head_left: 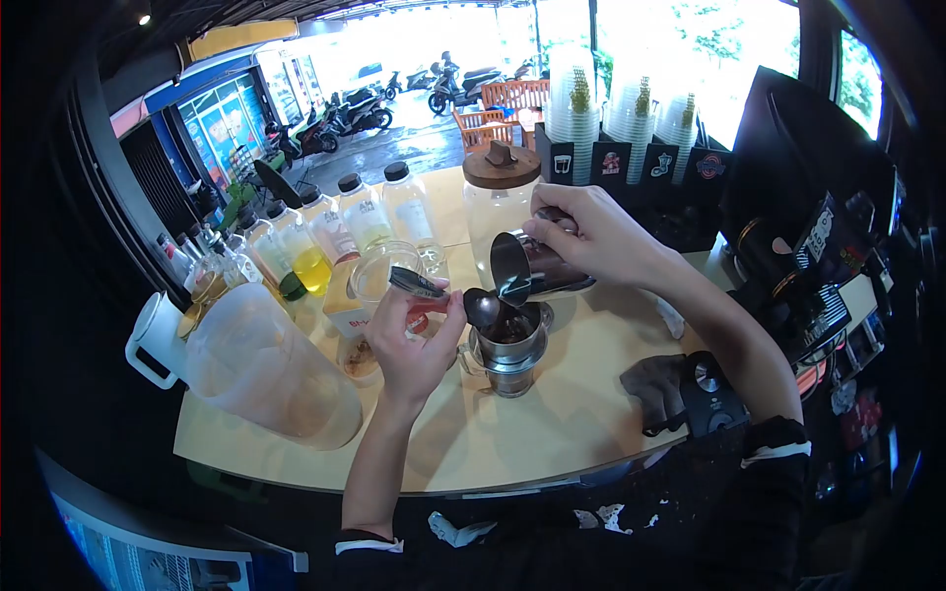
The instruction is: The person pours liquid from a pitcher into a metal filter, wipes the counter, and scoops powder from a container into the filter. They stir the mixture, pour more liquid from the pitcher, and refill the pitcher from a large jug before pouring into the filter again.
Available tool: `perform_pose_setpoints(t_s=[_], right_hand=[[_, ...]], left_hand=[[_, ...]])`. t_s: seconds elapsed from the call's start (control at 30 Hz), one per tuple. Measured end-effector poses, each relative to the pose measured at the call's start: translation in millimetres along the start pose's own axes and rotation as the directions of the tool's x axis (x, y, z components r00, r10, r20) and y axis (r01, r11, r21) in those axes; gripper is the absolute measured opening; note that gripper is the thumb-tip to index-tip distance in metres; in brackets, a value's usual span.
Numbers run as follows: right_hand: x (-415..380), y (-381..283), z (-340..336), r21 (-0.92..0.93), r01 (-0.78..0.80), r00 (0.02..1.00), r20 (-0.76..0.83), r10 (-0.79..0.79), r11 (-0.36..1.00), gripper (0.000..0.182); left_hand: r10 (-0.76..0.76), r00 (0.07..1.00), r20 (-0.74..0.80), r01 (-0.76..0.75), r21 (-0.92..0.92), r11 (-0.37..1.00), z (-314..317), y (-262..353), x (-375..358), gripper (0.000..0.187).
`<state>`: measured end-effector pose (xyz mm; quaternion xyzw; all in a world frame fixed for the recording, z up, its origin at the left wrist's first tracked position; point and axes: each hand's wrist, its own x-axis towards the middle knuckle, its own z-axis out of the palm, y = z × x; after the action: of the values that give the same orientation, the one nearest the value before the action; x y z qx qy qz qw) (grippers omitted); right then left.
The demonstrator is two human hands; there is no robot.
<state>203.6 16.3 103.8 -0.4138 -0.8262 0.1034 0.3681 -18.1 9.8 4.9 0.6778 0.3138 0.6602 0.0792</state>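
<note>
My right hand [596,236] grips the handle of a dark metal pitcher [552,268], which is tipped to the left with its spout low. Just below the spout is the rounded bowl of a spoon [482,308], and my left hand [419,345] pinches its handle. Beneath both stands a metal drip coffee filter [507,350] with dark contents, set on a small glass cup [512,381]. An open glass jar [382,271] sits behind my left hand.
A large cloudy plastic jug [266,364] stands at the left. Several black-capped bottles [360,219] line the back left. Behind the pitcher is a wooden-lidded jar [501,197]. A black cloth [655,389] and a black device with a dial [711,394] lie at the right edge.
</note>
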Motion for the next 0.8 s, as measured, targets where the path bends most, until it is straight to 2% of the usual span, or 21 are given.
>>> perform_pose_setpoints(t_s=[0.1, 0.3, 0.4, 0.8], right_hand=[[0.9, 0.6, 0.1, -0.002, 0.031, 0.999, 0.013, -0.031, 1.0, 0.022], [1.4, -1.0, -0.3, -0.027, 0.034, 0.999, 0.016, -0.033, 0.999, 0.021], [1.3, -0.9, 0.0, -0.029, 0.047, 0.999, 0.023, -0.047, 0.998, 0.021], [-1.4, -6.1, -2.5, -0.034, 0.067, 0.997, 0.04, -0.065, 0.997, 0.022]], left_hand=[[-0.005, 0.999, 0.052, 0.004, 0.013, 1.0, -2.2, 1.3, -0.6, 0.02], [-0.009, 0.998, 0.055, 0.007, 0.036, 0.999, -1.8, 1.0, -1.1, 0.021], [-0.005, 1.0, 0.003, 0.005, 0.011, 1.0, 1.1, 0.7, 0.3, 0.017], [0.002, 1.0, -0.002, -0.002, 0.03, 1.0, 1.7, 0.1, -0.8, 0.018]])
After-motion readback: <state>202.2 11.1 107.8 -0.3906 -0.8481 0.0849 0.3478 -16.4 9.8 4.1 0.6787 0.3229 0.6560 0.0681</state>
